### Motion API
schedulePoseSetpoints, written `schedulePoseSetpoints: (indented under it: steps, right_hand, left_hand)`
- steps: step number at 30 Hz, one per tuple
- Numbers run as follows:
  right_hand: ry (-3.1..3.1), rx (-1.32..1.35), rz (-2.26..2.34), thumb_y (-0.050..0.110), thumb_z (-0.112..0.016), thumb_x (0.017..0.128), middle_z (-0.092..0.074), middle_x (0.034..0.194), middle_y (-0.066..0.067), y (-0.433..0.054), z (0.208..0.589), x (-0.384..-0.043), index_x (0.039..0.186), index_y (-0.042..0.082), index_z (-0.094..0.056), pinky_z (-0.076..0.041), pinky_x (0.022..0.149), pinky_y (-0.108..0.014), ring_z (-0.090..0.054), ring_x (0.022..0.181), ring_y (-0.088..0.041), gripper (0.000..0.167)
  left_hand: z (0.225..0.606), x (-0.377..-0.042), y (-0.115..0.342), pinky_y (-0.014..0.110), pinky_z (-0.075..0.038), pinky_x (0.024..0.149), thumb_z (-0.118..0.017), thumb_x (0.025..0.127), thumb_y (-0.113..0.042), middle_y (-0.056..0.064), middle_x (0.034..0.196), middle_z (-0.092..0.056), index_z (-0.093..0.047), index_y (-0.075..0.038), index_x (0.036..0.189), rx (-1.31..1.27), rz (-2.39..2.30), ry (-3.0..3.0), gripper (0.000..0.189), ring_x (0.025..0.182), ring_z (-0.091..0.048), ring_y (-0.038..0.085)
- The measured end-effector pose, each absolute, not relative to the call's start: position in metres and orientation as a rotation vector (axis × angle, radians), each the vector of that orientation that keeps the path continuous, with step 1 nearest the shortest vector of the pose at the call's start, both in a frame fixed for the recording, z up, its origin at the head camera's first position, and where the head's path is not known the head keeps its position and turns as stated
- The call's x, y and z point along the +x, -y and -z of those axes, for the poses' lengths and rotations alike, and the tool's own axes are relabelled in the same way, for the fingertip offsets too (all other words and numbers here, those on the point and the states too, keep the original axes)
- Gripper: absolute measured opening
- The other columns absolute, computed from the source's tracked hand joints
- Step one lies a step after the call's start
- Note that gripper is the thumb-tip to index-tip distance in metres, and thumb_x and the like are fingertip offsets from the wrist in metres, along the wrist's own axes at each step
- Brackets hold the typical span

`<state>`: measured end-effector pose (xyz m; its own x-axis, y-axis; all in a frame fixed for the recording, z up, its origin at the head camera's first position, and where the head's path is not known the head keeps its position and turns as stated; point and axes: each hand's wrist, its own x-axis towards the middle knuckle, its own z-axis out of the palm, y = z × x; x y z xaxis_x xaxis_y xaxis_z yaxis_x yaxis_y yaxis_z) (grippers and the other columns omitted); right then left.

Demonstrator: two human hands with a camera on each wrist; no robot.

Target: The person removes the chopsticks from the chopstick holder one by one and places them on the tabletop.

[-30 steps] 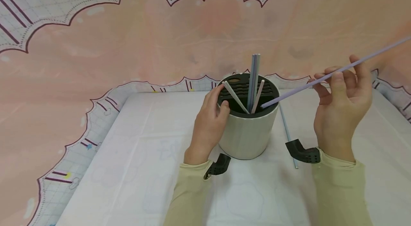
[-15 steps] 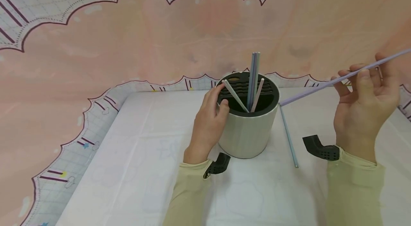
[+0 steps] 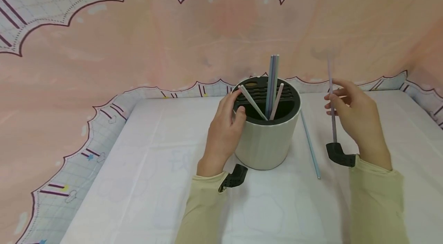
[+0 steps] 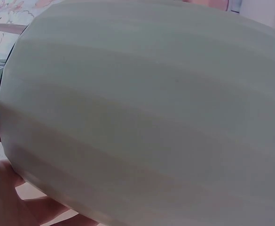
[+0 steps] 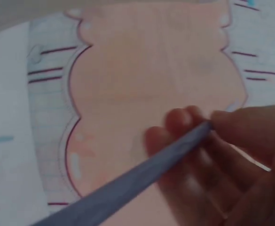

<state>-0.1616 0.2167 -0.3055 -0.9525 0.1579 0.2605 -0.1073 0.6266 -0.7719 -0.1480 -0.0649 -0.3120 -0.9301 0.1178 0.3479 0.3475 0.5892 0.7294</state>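
My left hand (image 3: 223, 136) grips the side and rim of a white ribbed round knife holder (image 3: 266, 146) with a black slotted top, fingers at its left and thumb at the near rim. In the left wrist view the holder's wall (image 4: 142, 113) fills most of the picture. Several pale straws stand in its open front section, including an upright bluish bunch (image 3: 272, 82). To the right, my right hand (image 3: 363, 115) pinches a long purple straw (image 3: 333, 130) between thumb and fingers, held nearly upright in the head view. The right wrist view shows this purple straw (image 5: 142, 174) close up.
A light blue straw (image 3: 310, 146) lies on the white tabletop (image 3: 145, 182) between the holder and my right hand. Behind the table hangs a peach-coloured cloth (image 3: 194, 44) with a scalloped pattern.
My right hand first moved right, drawing the purple straw away from the holder, then came back left and turned the straw from slanting to nearly upright. My left hand stayed on the holder.
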Motion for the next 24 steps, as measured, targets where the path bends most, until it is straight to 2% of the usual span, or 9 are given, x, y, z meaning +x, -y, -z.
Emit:
schedulePoseSetpoints:
  steps: [4, 13, 19, 24]
  right_hand:
    - [2.79, 0.017, -1.097, 0.015, -0.042, 0.093, -0.058, 0.102, -0.016, -0.219, 0.319, -0.168, 0.137, 0.01, -0.034, -0.048, 0.059, -0.027, -0.063, 0.074, -0.021, 0.045]
    - [3.097, -0.008, -1.077, 0.013, -0.046, 0.091, -0.048, 0.11, -0.026, -0.227, 0.344, -0.181, 0.139, -0.002, -0.02, -0.046, 0.071, -0.048, -0.063, 0.072, -0.025, 0.056]
    - [3.188, -0.038, -1.052, 0.01, -0.048, 0.088, -0.049, 0.105, -0.027, -0.231, 0.354, -0.184, 0.136, -0.007, -0.019, -0.045, 0.069, -0.046, -0.062, 0.068, -0.021, 0.059]
    - [3.258, -0.046, -1.049, 0.011, -0.051, 0.086, -0.049, 0.105, -0.026, -0.233, 0.364, -0.186, 0.136, -0.005, -0.022, -0.044, 0.068, -0.043, -0.061, 0.068, -0.019, 0.06]
  left_hand:
    - [0.312, -0.148, 0.066, 0.034, -0.042, 0.073, -0.029, 0.093, -0.042, -0.008, 0.143, -0.024, -0.03, -0.031, 0.137, -0.39, 1.269, 2.558, 0.046, 0.087, -0.048, 0.011]
    - [0.311, -0.148, 0.065, 0.035, -0.042, 0.073, -0.028, 0.093, -0.044, -0.008, 0.143, -0.023, -0.031, -0.032, 0.137, -0.383, 1.274, 2.562, 0.046, 0.089, -0.049, 0.011]
    - [0.312, -0.148, 0.065, 0.037, -0.042, 0.078, -0.029, 0.093, -0.043, -0.009, 0.143, -0.023, -0.031, -0.034, 0.137, -0.374, 1.276, 2.563, 0.045, 0.094, -0.05, 0.011]
    - [0.313, -0.147, 0.066, 0.04, -0.042, 0.082, -0.029, 0.093, -0.043, -0.008, 0.143, -0.023, -0.031, -0.033, 0.137, -0.377, 1.275, 2.563, 0.046, 0.1, -0.049, 0.012]
